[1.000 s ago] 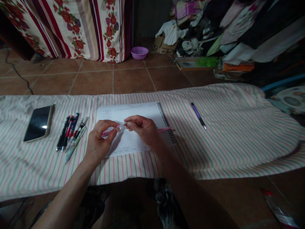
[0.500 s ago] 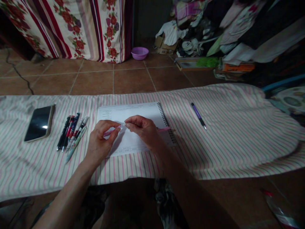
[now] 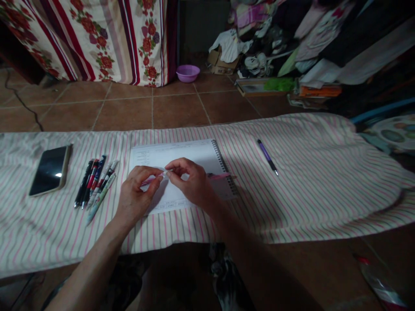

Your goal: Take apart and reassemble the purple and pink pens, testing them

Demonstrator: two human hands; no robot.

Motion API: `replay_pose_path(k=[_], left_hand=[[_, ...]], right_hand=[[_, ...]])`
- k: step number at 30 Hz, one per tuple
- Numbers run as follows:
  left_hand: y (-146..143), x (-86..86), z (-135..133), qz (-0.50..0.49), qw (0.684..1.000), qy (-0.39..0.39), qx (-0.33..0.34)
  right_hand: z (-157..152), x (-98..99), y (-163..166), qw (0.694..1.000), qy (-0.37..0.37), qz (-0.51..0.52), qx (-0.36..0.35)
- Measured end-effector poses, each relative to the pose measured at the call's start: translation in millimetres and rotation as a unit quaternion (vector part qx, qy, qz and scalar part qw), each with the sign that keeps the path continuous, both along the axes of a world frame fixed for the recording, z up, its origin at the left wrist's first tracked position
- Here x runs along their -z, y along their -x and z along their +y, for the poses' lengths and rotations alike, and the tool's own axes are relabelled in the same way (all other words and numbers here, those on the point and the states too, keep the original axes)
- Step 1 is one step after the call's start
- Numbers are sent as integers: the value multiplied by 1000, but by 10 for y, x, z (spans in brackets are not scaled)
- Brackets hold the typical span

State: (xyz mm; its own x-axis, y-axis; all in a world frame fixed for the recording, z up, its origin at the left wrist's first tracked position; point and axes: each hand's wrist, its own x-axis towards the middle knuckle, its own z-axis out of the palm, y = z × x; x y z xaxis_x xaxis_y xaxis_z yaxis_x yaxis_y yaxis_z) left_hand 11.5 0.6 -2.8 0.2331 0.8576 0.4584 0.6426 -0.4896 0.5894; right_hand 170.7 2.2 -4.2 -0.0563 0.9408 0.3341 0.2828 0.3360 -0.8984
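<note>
Both hands meet over an open spiral notebook (image 3: 194, 152) that lies on a striped cloth (image 3: 308, 181). My left hand (image 3: 136, 194) pinches one end of a pink pen (image 3: 146, 181), fingers closed on it. My right hand (image 3: 191, 181) pinches a small pale part at the pen's other end; a pink piece (image 3: 220, 176) sticks out to the right of that hand over the notebook's spiral. Whether the two pink pieces are one pen or two parts I cannot tell.
Several pens (image 3: 95, 183) lie in a bunch left of the notebook, with a dark phone (image 3: 50, 169) further left. A purple pen (image 3: 267, 156) lies alone on the right. Beyond are tiled floor, a purple bowl (image 3: 188, 72), a floral cloth (image 3: 97, 39) and piled clutter (image 3: 292, 52).
The hands stay pinched together over the notebook; the fingers have shifted only slightly. The view has drifted a little.
</note>
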Motion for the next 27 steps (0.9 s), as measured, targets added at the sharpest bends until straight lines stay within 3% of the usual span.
replay_pose_path(k=[5, 12, 19, 27], left_hand=[[-17, -18, 3, -1, 1000, 3, -5], [-24, -19, -8, -11, 1000, 8, 2], [-37, -13, -7, -6, 1000, 4, 8], [-42, -1, 24, 7, 1000, 12, -18]], right_hand=[[8, 8, -5, 1000, 1, 3, -2], [19, 21, 10, 992, 93, 82, -25], [43, 18, -16, 982, 122, 140, -45], [83, -33, -189, 980, 129, 153, 1]])
